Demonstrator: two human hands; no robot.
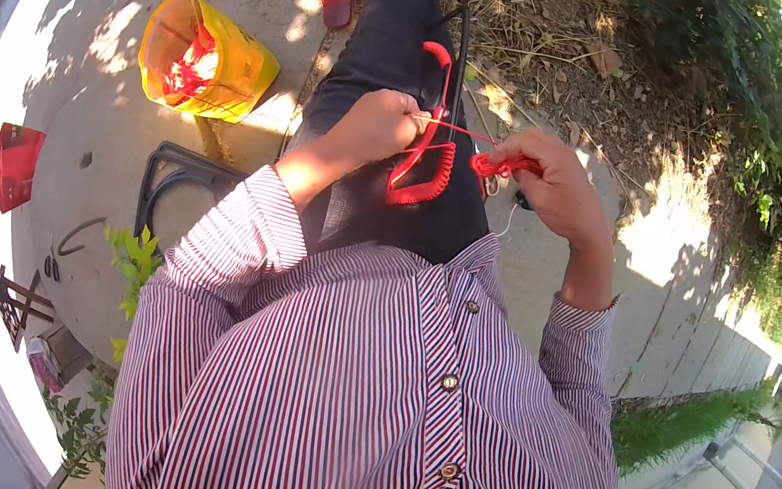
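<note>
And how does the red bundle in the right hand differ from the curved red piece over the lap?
The red bundle is small and gathered; the curved red piece is larger and spread. The bundle is gripped by the right hand; the piece is over the dark trousers. Both are red.

Head-worn fisheye, facing steeply down, close above striped shirt (pixel 322 366), edges seemingly distorted

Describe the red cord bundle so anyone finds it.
Find the dark trousers, then the right hand at their right side. It grips the red cord bundle, gathered in loops. Unlike the red curved piece over the trousers, it's hand-held.
</note>
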